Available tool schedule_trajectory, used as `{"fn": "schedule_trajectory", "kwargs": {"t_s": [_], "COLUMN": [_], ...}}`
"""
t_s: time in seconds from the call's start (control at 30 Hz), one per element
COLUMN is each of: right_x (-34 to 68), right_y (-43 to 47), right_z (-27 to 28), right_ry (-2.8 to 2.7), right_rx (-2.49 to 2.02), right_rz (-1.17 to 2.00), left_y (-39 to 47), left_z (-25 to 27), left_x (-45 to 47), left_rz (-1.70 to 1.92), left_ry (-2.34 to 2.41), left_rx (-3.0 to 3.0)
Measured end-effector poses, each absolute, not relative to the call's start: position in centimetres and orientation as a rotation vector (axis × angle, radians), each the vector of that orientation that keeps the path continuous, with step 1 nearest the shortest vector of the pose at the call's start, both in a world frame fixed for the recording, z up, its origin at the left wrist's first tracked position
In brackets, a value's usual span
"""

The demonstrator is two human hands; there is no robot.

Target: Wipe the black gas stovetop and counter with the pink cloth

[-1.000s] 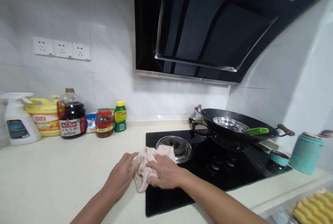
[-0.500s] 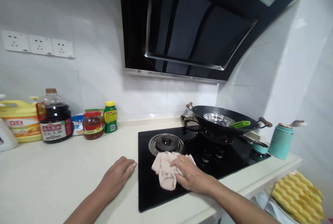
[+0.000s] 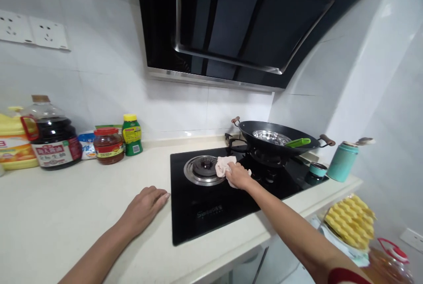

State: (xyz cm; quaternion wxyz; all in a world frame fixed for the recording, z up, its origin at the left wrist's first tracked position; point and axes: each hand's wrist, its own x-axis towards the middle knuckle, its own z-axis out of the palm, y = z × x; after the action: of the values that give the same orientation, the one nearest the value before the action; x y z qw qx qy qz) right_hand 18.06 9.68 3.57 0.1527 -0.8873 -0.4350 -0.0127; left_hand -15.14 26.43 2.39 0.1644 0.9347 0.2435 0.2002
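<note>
While my right hand [image 3: 238, 175] grips one cloth [image 3: 223, 166] below center, I see my left hand [image 3: 146, 207] unclenched, lower left, one burner [image 3: 204, 166] showing, one wok [image 3: 296, 131] right, apparently hiding another, two sockets [image 3: 49, 33] upper left.

Looks forward and down from the person's head, over the front edge of the counter [image 3: 42, 213]. Faces its back edge and the wall [image 3: 178, 108]. Sits close above the left hand [image 3: 145, 207], farther from the right hand [image 3: 238, 175].
</note>
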Motion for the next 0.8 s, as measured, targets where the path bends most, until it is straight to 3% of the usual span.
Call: {"fn": "schedule_trajectory", "kwargs": {"t_s": [0.43, 0.57, 0.8], "right_x": [12.2, 15.8, 27.0], "right_y": [-4.9, -9.9, -15.6], "right_z": [-0.5, -1.4, -2.0], "right_ry": [-1.512, -1.337, -0.889], "right_rx": [-2.163, -2.111, -2.371], "right_rz": [-0.353, -0.294, -0.611], "left_y": [27.1, 27.1, 27.4], "left_z": [2.0, 1.8, 0.8], "left_x": [-15.3, -15.2, -15.0], "left_rz": [0.535, 0.551, 0.598], "left_ry": [0.652, 0.659, 0.702], "left_rx": [2.73, 2.776, 2.856]}}
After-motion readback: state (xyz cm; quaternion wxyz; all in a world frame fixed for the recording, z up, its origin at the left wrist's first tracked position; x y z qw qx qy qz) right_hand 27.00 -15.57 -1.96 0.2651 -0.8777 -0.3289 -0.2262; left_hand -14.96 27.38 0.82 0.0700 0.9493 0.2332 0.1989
